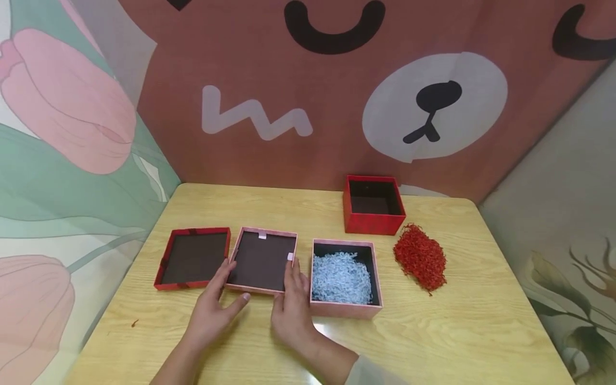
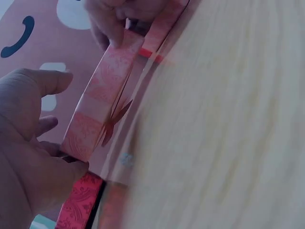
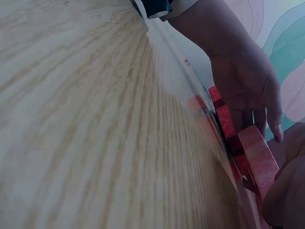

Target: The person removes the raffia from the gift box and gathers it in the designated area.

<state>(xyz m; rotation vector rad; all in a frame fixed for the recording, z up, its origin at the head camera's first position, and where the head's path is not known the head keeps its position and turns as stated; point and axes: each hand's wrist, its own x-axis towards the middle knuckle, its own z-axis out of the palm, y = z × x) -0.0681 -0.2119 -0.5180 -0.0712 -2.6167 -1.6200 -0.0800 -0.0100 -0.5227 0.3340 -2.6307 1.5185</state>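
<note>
An upturned pink box lid with a dark inside lies between my two hands in the head view. My left hand rests straight fingers along its left side, with the thumb held off the lid. At the near right corner, my right hand pinches the lid, thumb on the front wall and fingers along the right side. The left wrist view shows the lid's patterned pink wall and a red ribbon bow underneath, close over the table. Beside my right hand stands a pink box filled with pale blue shredded paper.
A red lid lies upturned on the left. At the back right stands a red box, its inside dark, with a heap of red shredded paper beside it. The wooden table meets printed walls behind and at both sides.
</note>
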